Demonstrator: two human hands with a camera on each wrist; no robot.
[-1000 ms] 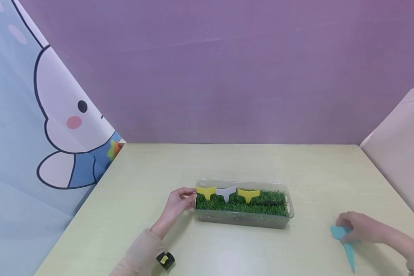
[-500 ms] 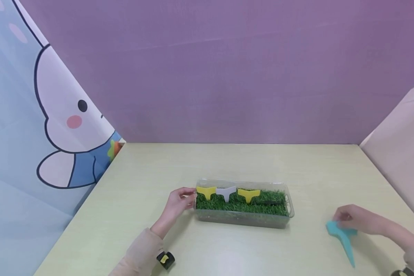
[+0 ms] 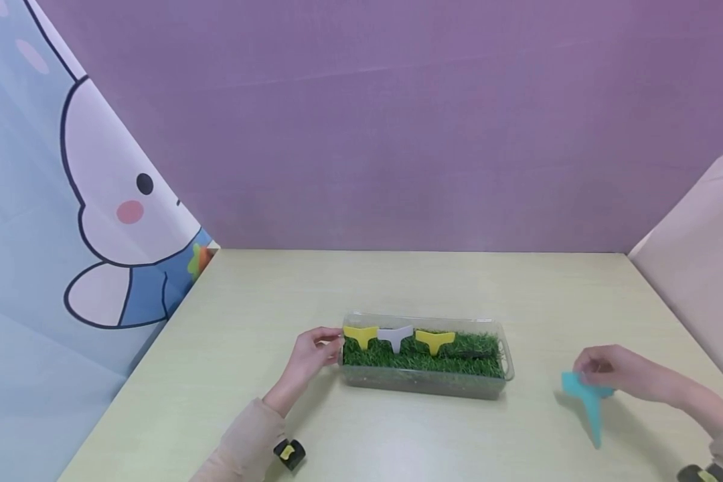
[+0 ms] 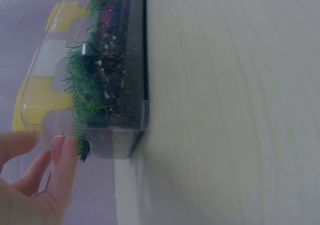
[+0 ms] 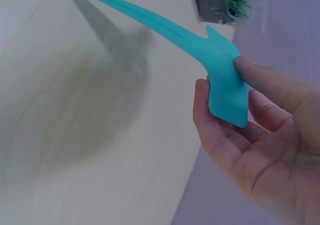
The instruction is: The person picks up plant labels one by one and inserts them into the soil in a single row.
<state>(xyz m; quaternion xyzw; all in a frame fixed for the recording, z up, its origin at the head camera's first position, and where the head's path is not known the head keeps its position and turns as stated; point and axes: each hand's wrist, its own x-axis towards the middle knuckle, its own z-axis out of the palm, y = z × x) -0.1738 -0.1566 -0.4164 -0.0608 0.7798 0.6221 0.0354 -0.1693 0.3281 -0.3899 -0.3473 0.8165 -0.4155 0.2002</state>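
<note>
A clear plastic box (image 3: 422, 383) filled with green artificial grass (image 3: 397, 361) stands mid-table. Three T-shaped plant labels are stuck upright along its back: a yellow one (image 3: 360, 335), a white one (image 3: 395, 337) and another yellow one (image 3: 435, 341). My left hand (image 3: 310, 355) grips the box's left end; in the left wrist view its fingers (image 4: 64, 172) curl at the end wall's opening. Off to the right, my right hand (image 3: 626, 375) pinches a turquoise T-shaped plant label (image 5: 222, 77) by its wide head, between thumb and fingers. Its pointed stem hangs downward above the table.
The pale wooden table (image 3: 458, 442) runs back to a purple backdrop (image 3: 422, 134). A cartoon-printed cloth (image 3: 96, 281) hangs at the left. Through the box's side, dark soil-like filling with white bits (image 4: 112, 75) shows under the grass.
My right hand has lifted the turquoise plant label off the table and moved it up and left, its stem swinging more upright. The left hand and box have stayed put.
</note>
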